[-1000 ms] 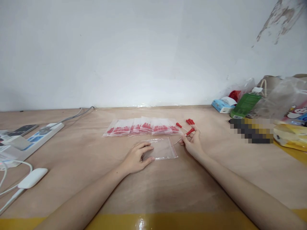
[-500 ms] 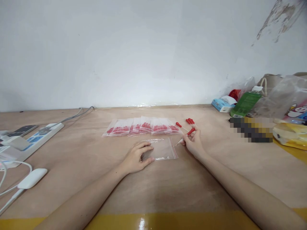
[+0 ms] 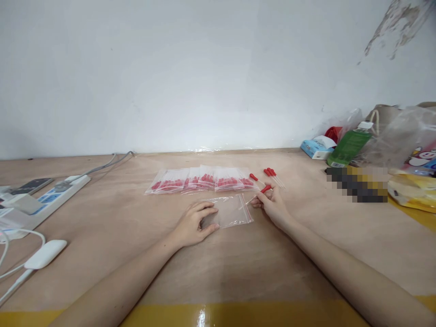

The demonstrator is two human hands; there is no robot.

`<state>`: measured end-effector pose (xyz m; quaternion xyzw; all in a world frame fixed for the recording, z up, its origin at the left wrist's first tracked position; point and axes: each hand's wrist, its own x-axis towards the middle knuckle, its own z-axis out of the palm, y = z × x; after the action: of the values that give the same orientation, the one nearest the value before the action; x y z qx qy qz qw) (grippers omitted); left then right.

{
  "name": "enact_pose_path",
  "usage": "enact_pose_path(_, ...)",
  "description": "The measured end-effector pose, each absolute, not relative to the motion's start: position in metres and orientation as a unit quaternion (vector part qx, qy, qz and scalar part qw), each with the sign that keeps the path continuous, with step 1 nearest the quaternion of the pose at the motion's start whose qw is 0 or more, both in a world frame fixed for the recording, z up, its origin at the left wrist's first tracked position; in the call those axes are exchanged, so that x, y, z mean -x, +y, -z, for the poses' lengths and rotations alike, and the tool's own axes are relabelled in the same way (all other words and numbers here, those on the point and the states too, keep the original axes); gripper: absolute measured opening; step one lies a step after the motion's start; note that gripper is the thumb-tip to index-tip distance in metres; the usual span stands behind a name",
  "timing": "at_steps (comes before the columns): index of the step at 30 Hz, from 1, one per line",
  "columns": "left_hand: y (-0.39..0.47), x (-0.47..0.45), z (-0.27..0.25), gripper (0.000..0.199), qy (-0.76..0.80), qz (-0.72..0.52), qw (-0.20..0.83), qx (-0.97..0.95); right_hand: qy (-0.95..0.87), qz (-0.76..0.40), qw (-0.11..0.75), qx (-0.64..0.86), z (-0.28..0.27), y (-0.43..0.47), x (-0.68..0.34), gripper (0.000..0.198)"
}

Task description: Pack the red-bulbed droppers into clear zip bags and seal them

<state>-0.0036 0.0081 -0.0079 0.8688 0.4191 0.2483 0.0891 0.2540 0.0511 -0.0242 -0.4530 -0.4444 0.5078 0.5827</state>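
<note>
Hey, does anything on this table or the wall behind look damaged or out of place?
Yes. At upper right, the pale wall has a brown, ragged patch that looks like damage or staining. The green bottle appears tilted, perhaps partly from the lens. Around the clear bag, I see no spill.

Wood-toned tabletop (image 3: 252,272), yellow band (image 3: 173,314) along near edge. On it lie overlapping filled bags (image 3: 201,180), flat clear bag (image 3: 231,212), loose red-topped droppers (image 3: 269,172), power strip (image 3: 56,198).

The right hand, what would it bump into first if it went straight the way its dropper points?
Probably the clear bag: the red-topped dropper in the right hand points at its red-striped edge. I can't tell if the tip is inside.
</note>
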Motion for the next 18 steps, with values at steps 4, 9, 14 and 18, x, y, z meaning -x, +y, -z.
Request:
enact_pose_path(4,0.007,0.002,0.005,0.042,0.414,-0.254,0.088,-0.870,-0.427,-0.599,0.538,0.411,0.019,0.044,-0.252,0.037)
enact_pose_path(9,0.007,0.002,0.004,0.048,0.415,-0.248,0.087,-0.871,-0.575,-0.592,0.418,0.379,0.013,0.040,-0.260,0.026)
enact_pose_path(14,0.007,0.002,0.004,0.049,0.409,-0.249,0.092,-0.873,-0.588,-0.625,0.370,0.356,0.007,0.040,-0.261,0.028)
enact_pose_path(18,0.006,0.002,0.004,0.045,0.406,-0.240,0.095,-0.877,-0.523,-0.639,0.429,0.366,0.010,0.040,-0.254,0.032)
